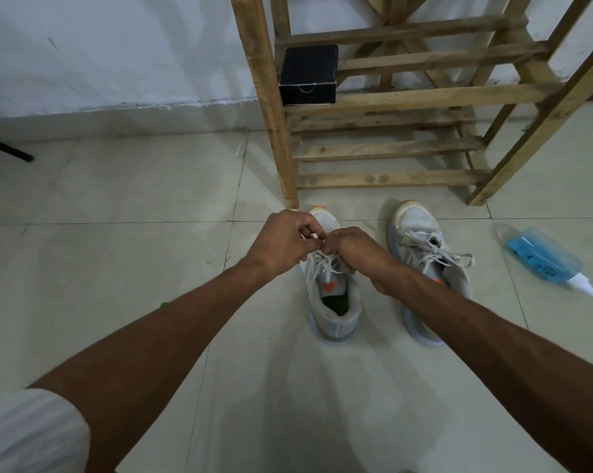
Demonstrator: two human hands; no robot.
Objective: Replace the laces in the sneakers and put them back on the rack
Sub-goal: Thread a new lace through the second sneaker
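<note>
Two grey sneakers with orange accents stand on the tiled floor in front of a wooden rack [384,150]. Both of my hands are over the left sneaker [334,302], at its forefoot. My left hand [283,242] pinches a white lace [319,264] near its tip. My right hand [353,252] has its fingers curled on the lace beside it. The hands hide the front eyelets. The right sneaker [424,247] stands apart to the right, its loose laces spread across the tongue.
A black box [308,75] sits on the rack's left side. A blue spray bottle [547,259] lies on the floor to the right of the shoes. A black stand leg [7,148] crosses the floor at far left by the white wall.
</note>
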